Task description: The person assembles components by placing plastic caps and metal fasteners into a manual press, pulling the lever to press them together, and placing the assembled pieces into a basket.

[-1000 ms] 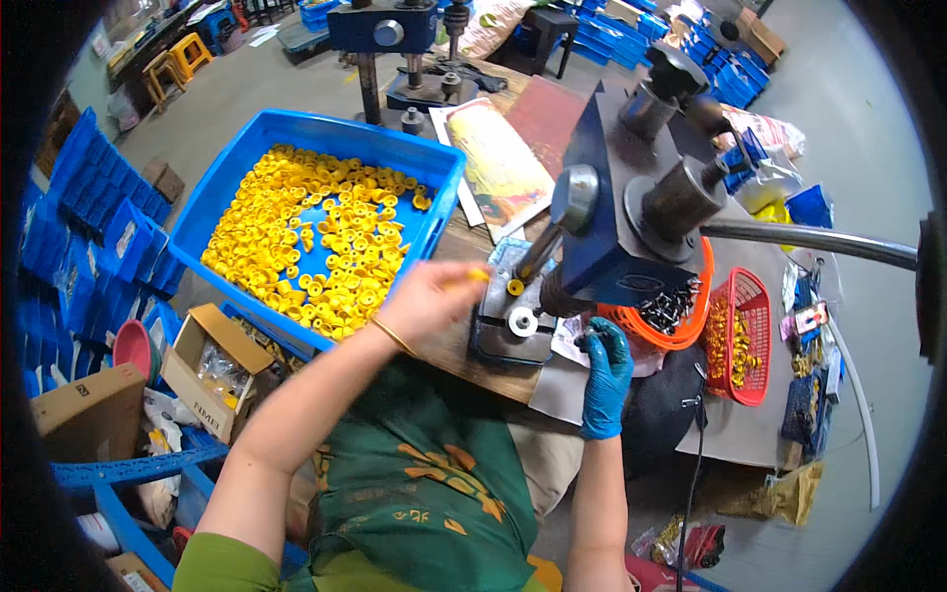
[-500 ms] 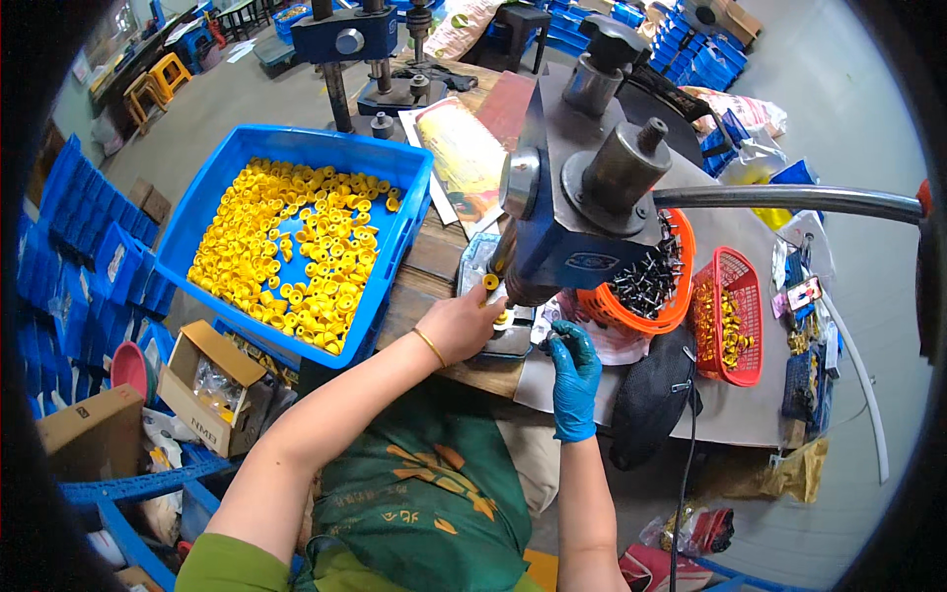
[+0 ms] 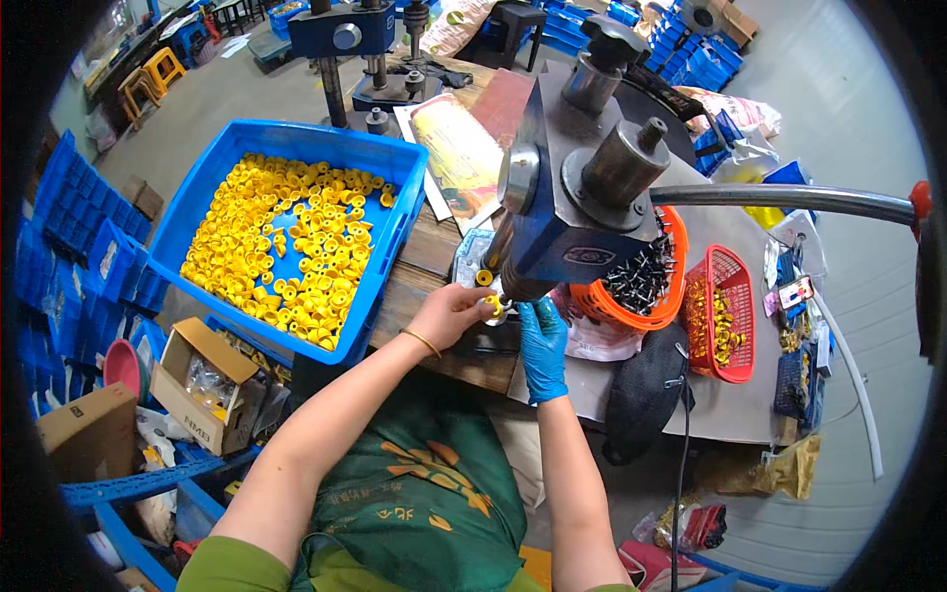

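Note:
My bare left hand (image 3: pixel 449 318), with a bangle on its wrist, pinches a small yellow cap (image 3: pixel 494 307) at the foot of a bench press (image 3: pixel 552 222). Close beside it, my right hand (image 3: pixel 545 350), in a blue rubber glove, reaches in under the press's ram. Its fingers are bent together and their tips are partly hidden, so what they hold cannot be made out. Another yellow cap (image 3: pixel 483 278) lies just beyond my left fingers, by the press column. Many more yellow caps fill a large blue tray (image 3: pixel 393 232) to the left.
An orange basket (image 3: pixel 646 321) of black-and-silver pins stands right of the press, beside a red basket (image 3: pixel 745 335) with yellow pieces. A black bag (image 3: pixel 641 395) hangs at the bench edge. The press's long lever (image 3: pixel 789 197) juts right. A second press (image 3: pixel 345 37) stands behind.
My right hand has moved left and up, in under the ram, close to my left hand. The yellow cap in my left fingers now shows more clearly. The whole view has shifted slightly.

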Tool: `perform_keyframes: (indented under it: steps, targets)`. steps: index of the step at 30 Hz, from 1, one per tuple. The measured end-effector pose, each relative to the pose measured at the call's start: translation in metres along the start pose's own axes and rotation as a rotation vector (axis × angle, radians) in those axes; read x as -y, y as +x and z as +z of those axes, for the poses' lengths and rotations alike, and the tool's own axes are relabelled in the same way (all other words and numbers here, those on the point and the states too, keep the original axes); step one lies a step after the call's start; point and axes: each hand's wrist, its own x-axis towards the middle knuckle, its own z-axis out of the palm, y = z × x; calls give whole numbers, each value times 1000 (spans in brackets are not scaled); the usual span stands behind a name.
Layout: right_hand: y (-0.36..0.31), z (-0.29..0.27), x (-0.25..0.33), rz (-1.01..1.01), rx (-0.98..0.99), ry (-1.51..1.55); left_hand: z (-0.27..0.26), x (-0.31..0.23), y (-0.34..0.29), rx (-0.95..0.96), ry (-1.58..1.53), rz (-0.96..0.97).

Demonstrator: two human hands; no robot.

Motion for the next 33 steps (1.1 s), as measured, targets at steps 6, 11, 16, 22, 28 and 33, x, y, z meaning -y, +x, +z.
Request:
perform_keyframes:
  steps: [6,11,16,22,28,33]
  targets:
    - [4,10,-10,-397,35,-419,3,-2,-17,-126,-668,-324]
    - [3,7,21,-473,192,-577,4,2,-33,-207,-772,-328]
    - [36,-63,78,-301,-235,-395,-3,-1,-41,-213,-665,-275]
    - [42,-91,311,-634,671,887,13,-15,-38,-196,-658,-213]
    - [5,-110,318,-669,476,720,7,-16,-34,-288,-150,79]
    - [-8,-147,333,-586,559,512,9,-14,-29,-313,-92,118]
